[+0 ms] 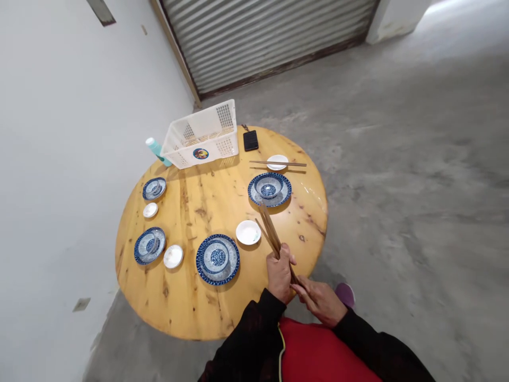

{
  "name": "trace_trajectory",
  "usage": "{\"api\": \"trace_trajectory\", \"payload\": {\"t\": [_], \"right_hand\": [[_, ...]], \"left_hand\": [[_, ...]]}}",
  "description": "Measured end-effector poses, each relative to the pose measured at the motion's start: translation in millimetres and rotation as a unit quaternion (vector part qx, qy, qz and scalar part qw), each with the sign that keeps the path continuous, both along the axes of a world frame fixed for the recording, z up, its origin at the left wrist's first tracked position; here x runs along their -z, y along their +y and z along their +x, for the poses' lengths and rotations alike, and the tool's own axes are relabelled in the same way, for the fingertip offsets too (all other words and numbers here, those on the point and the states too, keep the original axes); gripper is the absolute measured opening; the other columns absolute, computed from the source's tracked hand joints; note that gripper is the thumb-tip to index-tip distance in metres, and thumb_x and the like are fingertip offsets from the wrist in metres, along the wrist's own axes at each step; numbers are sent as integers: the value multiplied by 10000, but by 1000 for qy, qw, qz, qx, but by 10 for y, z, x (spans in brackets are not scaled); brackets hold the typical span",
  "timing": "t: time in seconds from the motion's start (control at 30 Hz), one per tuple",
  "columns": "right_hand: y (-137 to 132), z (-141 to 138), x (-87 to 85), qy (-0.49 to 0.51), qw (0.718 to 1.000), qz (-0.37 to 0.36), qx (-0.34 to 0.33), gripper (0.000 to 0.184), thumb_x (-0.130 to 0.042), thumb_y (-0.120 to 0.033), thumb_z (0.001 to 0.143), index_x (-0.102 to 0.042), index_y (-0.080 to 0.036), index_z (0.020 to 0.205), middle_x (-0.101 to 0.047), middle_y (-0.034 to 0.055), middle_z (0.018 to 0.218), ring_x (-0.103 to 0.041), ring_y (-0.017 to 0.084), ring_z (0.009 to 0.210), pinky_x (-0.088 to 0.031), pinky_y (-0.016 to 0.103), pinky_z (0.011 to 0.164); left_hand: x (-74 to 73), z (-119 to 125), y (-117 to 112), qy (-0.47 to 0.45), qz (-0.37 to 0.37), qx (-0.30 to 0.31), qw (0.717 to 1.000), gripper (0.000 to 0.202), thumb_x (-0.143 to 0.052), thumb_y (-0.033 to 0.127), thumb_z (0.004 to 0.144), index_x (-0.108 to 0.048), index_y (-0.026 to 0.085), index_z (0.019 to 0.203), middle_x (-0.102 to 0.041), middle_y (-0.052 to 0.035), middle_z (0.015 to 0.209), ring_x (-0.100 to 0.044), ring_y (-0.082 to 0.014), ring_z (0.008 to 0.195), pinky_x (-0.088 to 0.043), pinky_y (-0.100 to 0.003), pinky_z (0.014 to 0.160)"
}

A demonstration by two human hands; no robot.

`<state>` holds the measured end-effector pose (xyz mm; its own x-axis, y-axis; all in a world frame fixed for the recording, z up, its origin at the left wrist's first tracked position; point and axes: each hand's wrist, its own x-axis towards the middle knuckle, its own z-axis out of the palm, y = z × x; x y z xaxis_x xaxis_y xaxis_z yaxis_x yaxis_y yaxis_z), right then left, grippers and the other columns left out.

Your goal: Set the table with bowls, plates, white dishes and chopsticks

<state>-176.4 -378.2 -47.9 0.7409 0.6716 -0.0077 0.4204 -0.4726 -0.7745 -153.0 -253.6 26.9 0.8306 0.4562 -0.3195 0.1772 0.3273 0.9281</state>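
Currently both hands are gripping the chopsticks (274, 236): left hand (279, 275) clenching mid-shaft, right hand (320, 301) pinching the near ends, tips hovering beside the saucer (248, 232) over the bench (186, 201). Risk: loosening grip dropping sticks onto crockery
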Motion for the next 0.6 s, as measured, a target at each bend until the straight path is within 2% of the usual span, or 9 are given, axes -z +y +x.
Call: {"api": "trace_trajectory", "payload": {"t": [0.17, 0.33, 0.47, 0.6], "right_hand": [[-559, 452, 43, -44, 998, 18, -29, 426, -277, -418, 1082, -608, -207, 917, -695, 74, 692, -683, 210, 588, -482, 294, 594], [-1347, 885, 80, -125, 992, 21, -6, 472, -266, -424, 1095, -677, -198, 1043, -748, 88, 796, -701, 214, 590, -478, 295, 539], [-1973, 1153, 89, -185, 982, 8, 21, 466, -286, -400, 1096, -701, -211, 1001, -747, 78, 797, -724, 217, 635, -475, 285, 527], [-2398, 1323, 145, -192, 981, 5, 10, 428, -331, -370, 1084, -724, -225, 995, -753, 71, 841, -726, 201, 671, -478, 265, 519]], "left_hand": [[-46, 335, -530, -20, -22, 1, 1000, 651, -738, 777, 738, -490, 192, 596, -482, 28, 552, -432, -86, 540, -342, -240, 562], [-143, 737, -1278, 16, -71, 43, 996, 717, -692, 886, 673, -477, 203, 636, -500, 38, 538, -374, -61, 431, -311, -231, 454], [-199, 1027, -1853, 0, -82, 47, 996, 736, -672, 910, 667, -526, 190, 714, -478, 58, 523, -356, -51, 438, -338, -221, 473], [-234, 1170, -2227, 7, -92, 50, 994, 752, -684, 910, 657, -564, 176, 767, -497, 53, 540, -400, -61, 465, -420, -234, 523]]}}
